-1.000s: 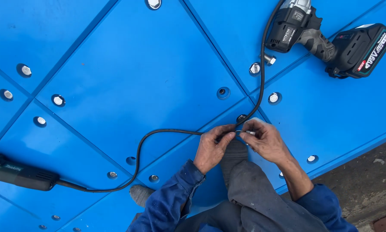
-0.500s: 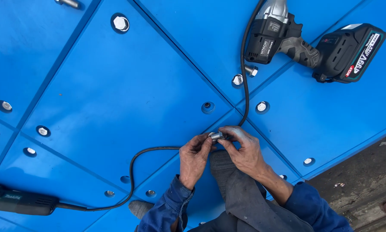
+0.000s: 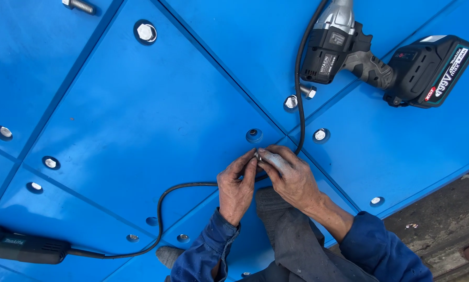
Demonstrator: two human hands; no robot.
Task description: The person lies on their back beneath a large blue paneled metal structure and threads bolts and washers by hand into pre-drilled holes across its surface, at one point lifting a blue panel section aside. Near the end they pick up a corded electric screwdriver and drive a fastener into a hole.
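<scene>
Your left hand point(image 3: 236, 189) and right hand point(image 3: 289, 176), fingertips pinched together on one small metal fastener point(image 3: 256, 155), have crept up the blue panel point(image 3: 156, 99) since a second ago; both now sit just below an empty bolt hole point(image 3: 253, 134). Black cable point(image 3: 298, 83) runs beside them. Impact wrench point(image 3: 380, 57) lies untouched, well apart.

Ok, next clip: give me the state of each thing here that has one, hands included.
left hand: fingertips pinching a small metal part, together with the right.
right hand: fingertips on the same part.
small metal part: held between both hands, mostly hidden.
cordless impact wrench: lying on its side, untouched.
black cable: slack, running past the hands.
empty bolt hole: no bolt head showing.
loose bolt: lying on the panel.
</scene>
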